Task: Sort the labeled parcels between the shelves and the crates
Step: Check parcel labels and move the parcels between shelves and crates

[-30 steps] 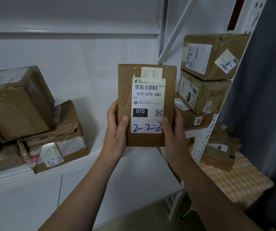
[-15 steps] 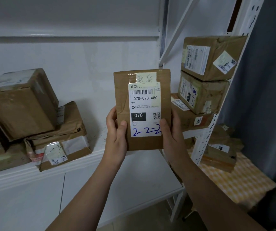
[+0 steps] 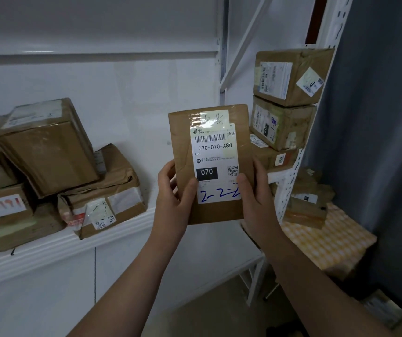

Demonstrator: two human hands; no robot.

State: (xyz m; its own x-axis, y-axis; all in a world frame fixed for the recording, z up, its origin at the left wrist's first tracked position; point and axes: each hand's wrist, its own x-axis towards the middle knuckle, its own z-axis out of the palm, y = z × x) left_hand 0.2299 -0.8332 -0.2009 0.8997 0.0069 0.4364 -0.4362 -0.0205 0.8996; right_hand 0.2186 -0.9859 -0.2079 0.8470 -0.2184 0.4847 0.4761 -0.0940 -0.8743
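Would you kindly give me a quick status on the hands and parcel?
Left hand, right hand both gripping flat parcel. Label facing camera. Nothing in the way.

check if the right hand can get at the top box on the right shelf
Probably not yet: the right hand grips the parcel with the left hand. Nothing stands between it and the top box, though.

A parcel (image 3: 210, 164) is held upright at centre frame between the left hand (image 3: 174, 193) and right hand (image 3: 258, 198). Boxes (image 3: 49, 152) sit on the shelf (image 3: 61, 249) at left; stacked boxes (image 3: 289, 76) at upper right.
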